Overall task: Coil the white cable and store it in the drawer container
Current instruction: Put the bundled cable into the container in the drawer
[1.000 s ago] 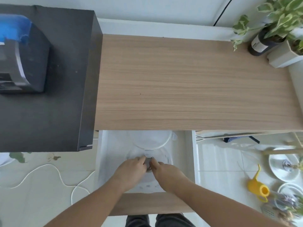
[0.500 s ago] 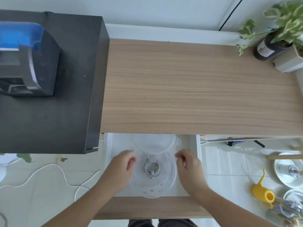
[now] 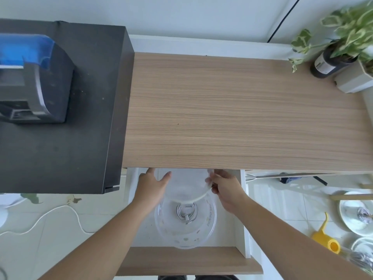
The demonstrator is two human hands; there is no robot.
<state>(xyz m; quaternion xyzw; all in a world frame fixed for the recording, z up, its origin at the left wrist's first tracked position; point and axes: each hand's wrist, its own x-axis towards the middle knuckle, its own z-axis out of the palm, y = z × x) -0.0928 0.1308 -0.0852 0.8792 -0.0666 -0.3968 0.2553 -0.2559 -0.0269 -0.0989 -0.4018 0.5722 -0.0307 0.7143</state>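
The white cable (image 3: pixel 186 212) lies coiled in the bottom of a clear round container (image 3: pixel 185 233), which stands in the open white drawer (image 3: pixel 240 219) under the wooden tabletop. A translucent round lid (image 3: pixel 188 185) is held just behind the container, overlapping its far rim. My right hand (image 3: pixel 225 188) grips the lid's right edge. My left hand (image 3: pixel 151 186) is at the lid's left edge, fingers spread along it. The lid's far part is hidden under the tabletop.
The wooden tabletop (image 3: pixel 242 114) overhangs the drawer's back. A black cabinet (image 3: pixel 66 118) with a dark printer (image 3: pixel 32 79) stands at the left. Potted plants (image 3: pixel 343 47) sit at the far right. A white cord (image 3: pixel 60 211) runs over the floor; a yellow watering can (image 3: pixel 327 239) and plates are at the right.
Both hands left the coiled cable in the container, spread apart, then reached back to the lid at the drawer's rear and took hold of it.
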